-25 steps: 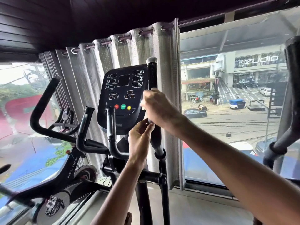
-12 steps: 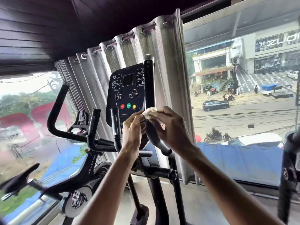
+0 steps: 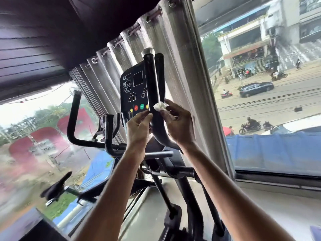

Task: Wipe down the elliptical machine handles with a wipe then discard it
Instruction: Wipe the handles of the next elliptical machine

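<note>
head view, looking up along the elliptical's upright moving handle (image 3: 152, 84) (black, glossy, with a silver end cap (image 3: 147, 50) on top). the handle stood in front of the console (image 3: 132, 91), covering the console's right edge, and curved down and to the right below the hands.

wipe (image 3: 160, 106): small, white, crumpled. it lay against the right side of the handle, about level with the console's row of coloured buttons (image 3: 142, 106).

right hand (image 3: 178, 124): thumb and forefinger were pinched on the wipe, holding it to the handle. the other fingers were curled loosely behind, palm toward the handle's bend.

left hand (image 3: 139, 129): fingers were bunched together, tips touching the left side of the handle just below the wipe's level. whether they pinched anything could not be told (the tips were blurred against the black tube).

both forearms reached up from the bottom edge of the view, one on each side of the handle.

surroundings: a pale grey curtain (image 3: 173, 58) hung behind the console. an exercise bike (image 3: 73, 119) stood to the left of the elliptical, its black handlebar and saddle (image 3: 57, 185) visible. the window (image 3: 278, 110) at right looked onto a street with a dark car (image 3: 256, 88) and motorcycles (image 3: 250, 126).
</note>
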Tool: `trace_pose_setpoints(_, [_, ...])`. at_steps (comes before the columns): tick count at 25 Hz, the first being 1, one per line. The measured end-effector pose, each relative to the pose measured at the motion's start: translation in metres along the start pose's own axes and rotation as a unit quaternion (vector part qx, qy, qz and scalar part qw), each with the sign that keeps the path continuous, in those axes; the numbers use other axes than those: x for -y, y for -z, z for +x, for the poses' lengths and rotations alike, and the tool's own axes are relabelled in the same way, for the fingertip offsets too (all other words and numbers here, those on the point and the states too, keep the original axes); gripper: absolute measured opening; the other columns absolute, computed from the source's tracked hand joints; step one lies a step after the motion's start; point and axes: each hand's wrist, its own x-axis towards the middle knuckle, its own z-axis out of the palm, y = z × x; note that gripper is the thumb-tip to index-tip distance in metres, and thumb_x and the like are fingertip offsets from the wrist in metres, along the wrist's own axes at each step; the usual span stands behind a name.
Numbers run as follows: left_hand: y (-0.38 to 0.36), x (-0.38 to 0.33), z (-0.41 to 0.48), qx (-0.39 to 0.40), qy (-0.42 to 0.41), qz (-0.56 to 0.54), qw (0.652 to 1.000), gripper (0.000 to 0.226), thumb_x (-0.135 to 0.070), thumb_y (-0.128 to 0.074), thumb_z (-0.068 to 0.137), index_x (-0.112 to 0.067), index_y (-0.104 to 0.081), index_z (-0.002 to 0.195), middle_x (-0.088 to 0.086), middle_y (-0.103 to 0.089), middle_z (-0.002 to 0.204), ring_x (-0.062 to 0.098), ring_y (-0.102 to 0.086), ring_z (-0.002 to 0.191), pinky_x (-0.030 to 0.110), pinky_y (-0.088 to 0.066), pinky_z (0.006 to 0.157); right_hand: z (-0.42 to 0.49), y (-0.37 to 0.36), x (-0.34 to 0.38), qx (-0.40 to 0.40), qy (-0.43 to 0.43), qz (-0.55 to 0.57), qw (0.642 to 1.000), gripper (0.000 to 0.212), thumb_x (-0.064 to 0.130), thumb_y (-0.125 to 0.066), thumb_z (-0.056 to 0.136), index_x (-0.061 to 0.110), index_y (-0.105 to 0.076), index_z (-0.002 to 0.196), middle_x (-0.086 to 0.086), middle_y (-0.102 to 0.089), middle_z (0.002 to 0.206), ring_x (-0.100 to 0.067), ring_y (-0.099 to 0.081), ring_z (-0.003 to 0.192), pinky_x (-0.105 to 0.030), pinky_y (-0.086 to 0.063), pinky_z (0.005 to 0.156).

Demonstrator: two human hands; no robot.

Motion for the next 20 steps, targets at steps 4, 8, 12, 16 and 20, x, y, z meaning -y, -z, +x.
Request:
trace_pose_setpoints(4, [0.002,0.0,-0.003,0.008,-0.024,0.031,0.999,0.022,-0.013,-0.061,0.1,-0.01,-0.073,0.118,0.006,-0.077,0.104,0.018,-0.073,0.094,0.027,-0.056,0.076,-0.033,0.008,-0.008,0.016,-0.009,0.002,1.0,0.019,0.027,-0.075,0.091,0.019,-0.078,0.107,0.007,-0.075,0.099,-0.001,-0.069,0.088,-0.018,-0.054,0.079])
trace_pose_setpoints(8, [-0.004,-0.001,-0.006,-0.027,-0.028,0.06,0.997,0.018,-0.012,-0.064,0.098,-0.024,-0.077,0.099,-0.012,-0.077,0.082,0.007,-0.071,0.08,0.026,-0.054,0.077,-0.029,0.006,-0.009,-0.002,-0.117,0.059,0.991,0.016,0.034,-0.076,0.09,0.023,-0.079,0.1,0.015,-0.076,0.089,0.005,-0.069,0.08,-0.02,-0.055,0.072])
trace_pose_setpoints(12, [-0.001,-0.001,-0.01,-0.036,-0.037,0.072,0.996,0.024,-0.008,-0.06,0.099,-0.025,-0.077,0.102,-0.003,-0.079,0.095,0.015,-0.073,0.091,0.033,-0.057,0.087,-0.041,0.012,-0.011,0.005,-0.084,0.062,0.995,0.009,0.029,-0.078,0.088,0.023,-0.078,0.094,0.015,-0.076,0.085,0.003,-0.07,0.078,-0.023,-0.057,0.072])
trace_pose_setpoints(16, [-0.001,0.005,-0.022,-0.036,0.01,0.023,0.999,0.03,-0.016,-0.054,0.103,-0.02,-0.079,0.087,0.001,-0.078,0.086,0.014,-0.073,0.083,0.036,-0.057,0.087,-0.025,0.002,-0.005,-0.027,0.043,0.025,0.998,0.01,0.022,-0.073,0.091,0.015,-0.077,0.097,0.006,-0.073,0.092,-0.006,-0.069,0.083,-0.032,-0.056,0.075])
trace_pose_setpoints(20, [0.001,0.008,-0.024,-0.032,0.057,-0.075,0.995,0.041,-0.035,-0.041,0.109,-0.012,-0.072,0.094,-0.002,-0.075,0.074,0.01,-0.07,0.072,0.028,-0.053,0.072,0.001,-0.016,0.013,0.034,0.174,-0.113,0.978,0.014,0.006,-0.067,0.09,0.008,-0.077,0.1,-0.006,-0.066,0.102,-0.023,-0.062,0.092,-0.038,-0.059,0.072])
